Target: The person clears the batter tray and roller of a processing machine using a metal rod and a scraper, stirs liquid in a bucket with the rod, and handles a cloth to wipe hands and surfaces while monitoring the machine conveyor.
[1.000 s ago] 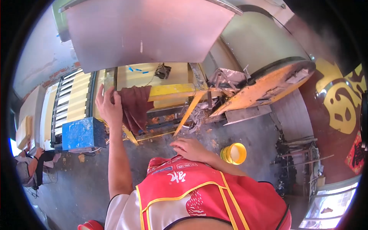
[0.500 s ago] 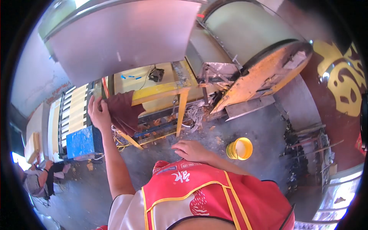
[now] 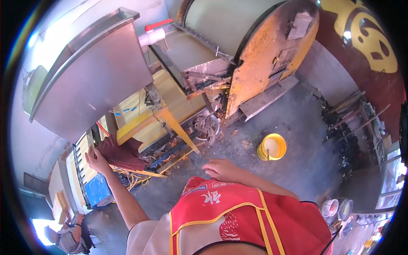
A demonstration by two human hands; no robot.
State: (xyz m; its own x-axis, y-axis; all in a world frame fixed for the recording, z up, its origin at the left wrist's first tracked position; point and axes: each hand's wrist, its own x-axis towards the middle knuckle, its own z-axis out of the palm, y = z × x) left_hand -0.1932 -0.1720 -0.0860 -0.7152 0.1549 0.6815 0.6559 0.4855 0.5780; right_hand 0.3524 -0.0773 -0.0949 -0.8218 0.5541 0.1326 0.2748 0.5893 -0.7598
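My left hand [image 3: 97, 161] reaches forward at the left, fingers apart and partly stretched, at the edge of a dark maroon cloth [image 3: 121, 154]. The cloth hangs over the end of a yellow metal frame [image 3: 138, 125]. Whether the fingertips touch the cloth or the machine behind it, I cannot tell. Just in front of my red apron [image 3: 208, 197], my right hand [image 3: 219, 168] is held low with loosely stretched fingers and nothing visible in it. Below the left hand is a blue metal box [image 3: 98, 189] on the machine's end.
A large metal hopper [image 3: 95, 80] overhangs the frame, with a red-handled valve [image 3: 152, 36] beside it. Further right stands a big drum with a rusty yellow end plate [image 3: 267, 59]. A yellow bucket [image 3: 284, 146] with pale liquid stands on the floor. Another person [image 3: 70, 238] is at lower left.
My view has turned right, so the hopper, cloth and drum have shifted left in view. The red-handled valve has come more fully into sight. My left hand stays by the cloth.
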